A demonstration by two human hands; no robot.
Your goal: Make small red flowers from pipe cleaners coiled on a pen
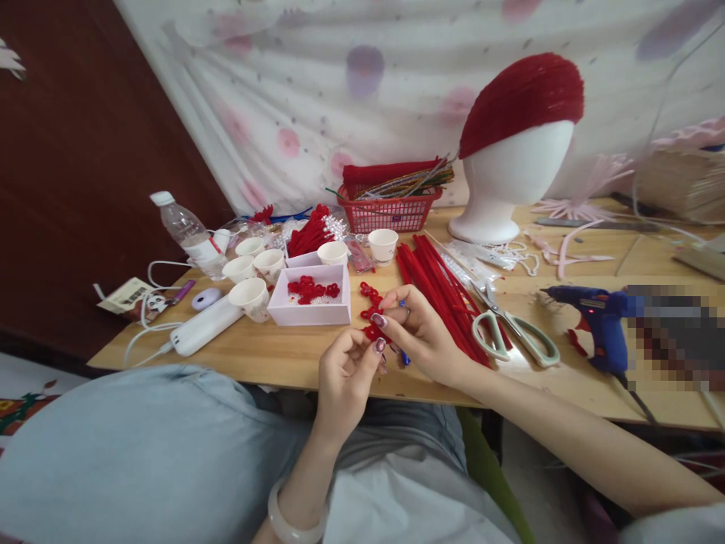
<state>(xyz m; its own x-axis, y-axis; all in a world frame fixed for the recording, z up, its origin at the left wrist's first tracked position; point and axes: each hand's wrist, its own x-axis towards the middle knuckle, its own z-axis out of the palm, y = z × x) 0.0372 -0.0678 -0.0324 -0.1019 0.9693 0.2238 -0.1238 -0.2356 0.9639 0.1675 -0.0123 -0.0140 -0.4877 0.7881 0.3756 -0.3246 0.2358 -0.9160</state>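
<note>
My left hand (pixel 345 374) and my right hand (pixel 422 332) meet at the table's front edge, both pinching a small twisted red pipe-cleaner piece (pixel 372 311). A blue tool (pixel 404 355) sticks out under my right hand's fingers. Beside my right hand lies a bundle of long red pipe cleaners (pixel 439 287). A lilac box (pixel 313 302) with small red shapes sits just left of my hands.
Scissors (pixel 513 332) and a blue glue gun (pixel 594 313) lie to the right. A foam head with a red cap (pixel 518 143), a red basket (pixel 388 208), several paper cups (pixel 249 295), a water bottle (pixel 186 230) and a white power strip (pixel 201 329) stand behind and left.
</note>
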